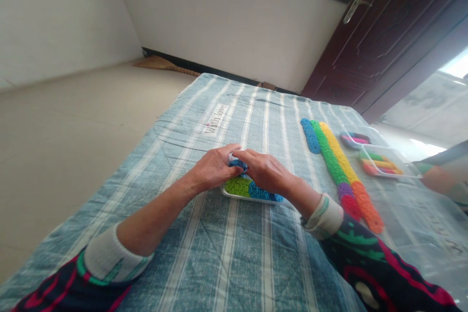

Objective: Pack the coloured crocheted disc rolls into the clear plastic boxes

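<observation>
In the head view my left hand (215,168) and my right hand (268,170) meet over a shallow clear plastic box (234,197) on the cloth. Blue textured pieces (239,165) show between my thumbs and fingers, with both hands closed around them. My fingers cover part of them and much of the box. Inside the box, along its near side, lies a row of lime-green pieces (237,186), followed by blue pieces (265,192) below my right hand. The pieces look small, perforated and packed tightly side by side.
Right of my hands lie long rows of similar pieces: a short blue row (310,135), a green-purple-red row (332,165) and a yellow-orange row (347,170). Beyond them stand clear boxes (411,168) with coloured pieces. A striped cloth (190,253) covers the table. A person's blurred arm (438,178) is at far right.
</observation>
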